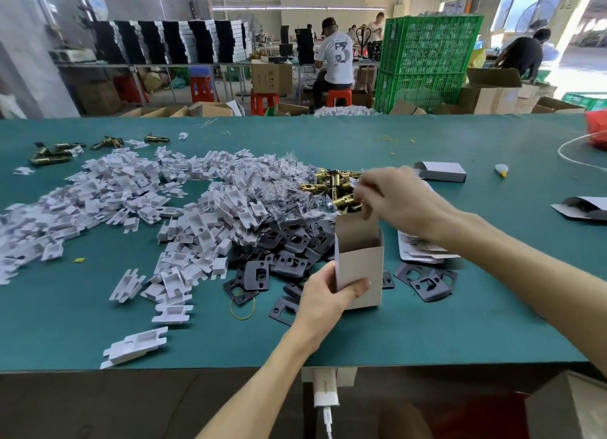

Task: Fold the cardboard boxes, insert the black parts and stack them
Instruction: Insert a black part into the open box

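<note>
Two bare hands work over a green table (460, 323) in a busy workshop. One small cardboard box (359, 261) stands upright near the front edge, its top open and its lid flap raised. The left hand (323, 295) wraps around the box's lower left corner, thumb across the front. The right hand (391, 197) hovers just above the opening, fingers pinched together; whether they hold something small cannot be told.

This box looks folded into shape but not closed, and no black part is visibly inside. Most of the task seems left: black metal plates (292, 261) lie loose beside and behind the box, and flat box blanks (423, 251) wait under the right forearm. One closed box (441, 171) lies farther back. A heap of white plastic inserts (138, 202) and brass latches (331, 185) spreads to the left.
</note>
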Motion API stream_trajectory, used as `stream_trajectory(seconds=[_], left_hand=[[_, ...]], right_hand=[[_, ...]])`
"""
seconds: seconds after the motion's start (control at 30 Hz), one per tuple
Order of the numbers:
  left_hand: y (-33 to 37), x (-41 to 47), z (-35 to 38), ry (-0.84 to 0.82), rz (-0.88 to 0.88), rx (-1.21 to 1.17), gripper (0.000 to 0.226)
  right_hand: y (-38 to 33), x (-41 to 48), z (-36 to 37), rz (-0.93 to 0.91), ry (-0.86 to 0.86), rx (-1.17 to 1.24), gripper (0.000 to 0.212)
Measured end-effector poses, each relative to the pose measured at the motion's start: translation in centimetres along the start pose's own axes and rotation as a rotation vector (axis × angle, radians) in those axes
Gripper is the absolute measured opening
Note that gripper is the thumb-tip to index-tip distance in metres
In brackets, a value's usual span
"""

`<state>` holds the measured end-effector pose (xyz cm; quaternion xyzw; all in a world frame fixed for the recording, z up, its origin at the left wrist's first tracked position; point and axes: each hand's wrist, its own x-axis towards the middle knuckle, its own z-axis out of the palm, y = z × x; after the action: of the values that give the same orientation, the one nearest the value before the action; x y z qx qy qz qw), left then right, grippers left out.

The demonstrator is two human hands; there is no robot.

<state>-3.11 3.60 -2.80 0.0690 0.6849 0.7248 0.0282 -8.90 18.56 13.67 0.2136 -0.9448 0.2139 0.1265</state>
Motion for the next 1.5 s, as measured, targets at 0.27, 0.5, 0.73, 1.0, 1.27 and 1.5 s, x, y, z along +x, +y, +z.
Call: stream_trajectory(seconds=[0.27, 0.5, 0.73, 1.0, 1.27, 1.5], left_hand=[[0.2, 0.2, 0.1, 0.04, -0.041, -0.034, 0.034], [-0.2, 0.5, 0.1, 0.058, -0.058, -0.028, 0.038], [-0.2, 0.5, 0.0, 0.07, -0.043, -0.001, 0.038], [-0.1, 0.4, 0.2, 0.075, -0.04, 0.01, 0.036], [0.1, 0.3, 0.2, 0.058, -0.026, -0.009, 0.038], [0.2, -0.1, 0.1, -0.013, -0.011, -0.014, 0.044]], right_hand=[[6.1, 4.1, 5.8, 0.253, -0.12, 0.409, 0.02], [8.3, 4.4, 10.5, 0.229, -0.288, 0.398, 0.047], [7.6, 5.9, 12.1, 0.167, -0.235, 0.206, 0.034], [7.9, 4.9, 12.4, 0.288, -0.083, 0.352, 0.016], [8.1, 4.2, 9.9, 0.26, 0.215, 0.378, 0.016], [7.0, 3.2, 7.3, 0.244, 0.26, 0.486, 0.014]])
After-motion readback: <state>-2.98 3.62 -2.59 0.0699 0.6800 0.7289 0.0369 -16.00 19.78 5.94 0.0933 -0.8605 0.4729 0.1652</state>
